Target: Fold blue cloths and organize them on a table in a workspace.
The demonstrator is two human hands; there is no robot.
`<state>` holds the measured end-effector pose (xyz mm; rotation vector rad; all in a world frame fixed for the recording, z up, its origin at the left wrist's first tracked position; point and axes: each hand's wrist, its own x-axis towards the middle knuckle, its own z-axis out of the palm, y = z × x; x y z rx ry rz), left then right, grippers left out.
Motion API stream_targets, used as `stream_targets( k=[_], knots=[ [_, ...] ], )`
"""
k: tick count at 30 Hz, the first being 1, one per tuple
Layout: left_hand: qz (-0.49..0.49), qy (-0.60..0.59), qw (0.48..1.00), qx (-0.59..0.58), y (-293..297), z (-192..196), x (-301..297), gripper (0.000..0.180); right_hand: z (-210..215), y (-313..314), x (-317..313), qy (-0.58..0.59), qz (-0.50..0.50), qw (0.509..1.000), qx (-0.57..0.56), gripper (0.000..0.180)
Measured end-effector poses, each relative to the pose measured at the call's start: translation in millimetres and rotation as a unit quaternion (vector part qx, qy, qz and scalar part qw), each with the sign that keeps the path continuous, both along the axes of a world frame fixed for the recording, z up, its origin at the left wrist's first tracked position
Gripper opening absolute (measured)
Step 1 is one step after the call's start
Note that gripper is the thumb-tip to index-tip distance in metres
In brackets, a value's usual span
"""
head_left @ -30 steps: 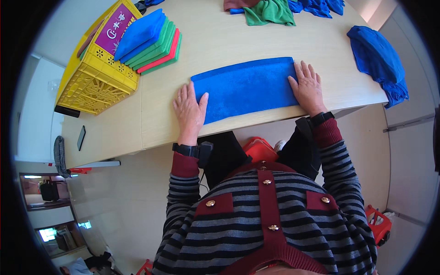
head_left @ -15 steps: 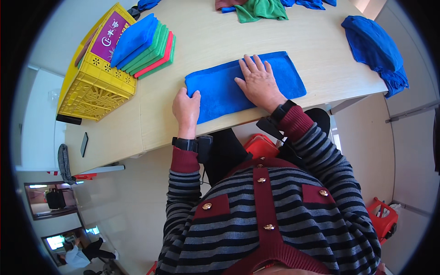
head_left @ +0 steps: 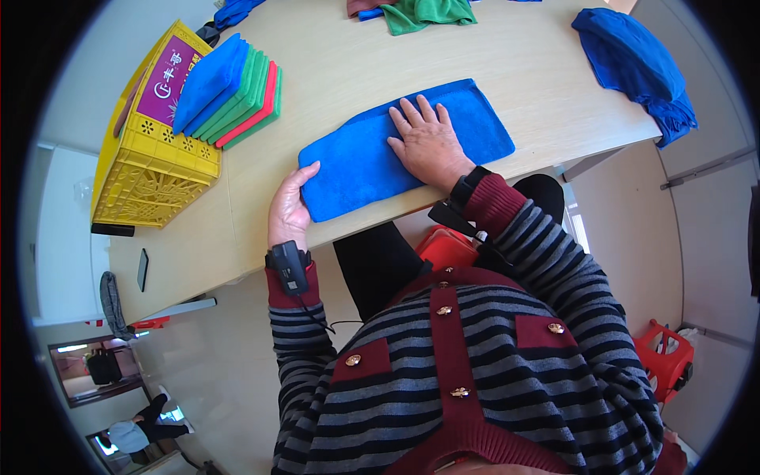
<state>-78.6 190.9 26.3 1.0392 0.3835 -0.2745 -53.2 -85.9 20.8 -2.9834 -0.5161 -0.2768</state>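
We list: one left hand (head_left: 290,207), turned on its side, thumb stretched forward and uppermost, closed in a pinch, the other fingers mostly hidden; one right hand (head_left: 430,150), palm down and flat, fingers fanned, thumb out to the left; one left forearm (head_left: 299,326), reaching nearly straight forward; one right forearm (head_left: 546,241), slanting inward, its hand farther forward.

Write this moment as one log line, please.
left hand: thumb on left edge of blue cloth | right hand: flat on blue cloth | rest: folded stack beside yellow crate
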Motion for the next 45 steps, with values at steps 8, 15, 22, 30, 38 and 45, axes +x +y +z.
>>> stream_targets(
  k=[8,15,22,30,38,45],
  knots=[
    [0.025,-0.176,0.982,0.058,-18.8,35.6,-13.6,0.059,-0.1,18.0,-4.1,0.008,0.02,1.0,0.001,0.062],
    [0.026,-0.293,0.937,0.186,-44.0,78.0,-9.2,0.071,1.4,33.8,-11.5,0.008,0.05,0.999,0.009,0.062],
    [-0.01,-0.292,0.938,0.187,-76.9,91.1,16.1,0.077,12.7,19.0,-27.1,0.045,0.123,0.987,0.096,0.056],
    [-0.069,-0.301,0.91,0.276,-126.2,86.2,62.9,0.077,-11.6,-16.3,-89.0,-0.061,0.203,0.971,0.111,0.055],
    [-0.147,-0.301,0.713,0.616,-214.6,45.4,89.0,0.074,-10.8,-31.9,-93.3,-0.005,0.259,0.96,0.108,0.052],
    [-0.177,-0.288,0.683,0.648,-245.1,30.5,86.6,0.07,-24.7,-32.2,-92.7,-0.038,0.241,0.962,0.126,0.044]
  ],
)
